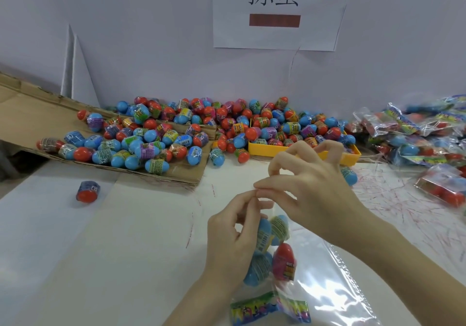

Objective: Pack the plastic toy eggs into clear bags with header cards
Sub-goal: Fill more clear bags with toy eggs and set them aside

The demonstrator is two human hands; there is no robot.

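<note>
Lower centre of frame: left hand (232, 240) and right hand (312, 187) each pinch the mouth of the bag (280, 262) holding four eggs (283, 261) above its header card (269, 309); keep both grips taut and level when sealing.

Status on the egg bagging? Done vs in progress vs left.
Done: a pile of filled bags sits at the right. In hand: the left hand and right hand pinch the open top of a clear bag already holding several eggs, its header card at the near end. Left: a big heap of loose eggs on the cardboard and yellow tray.
</note>
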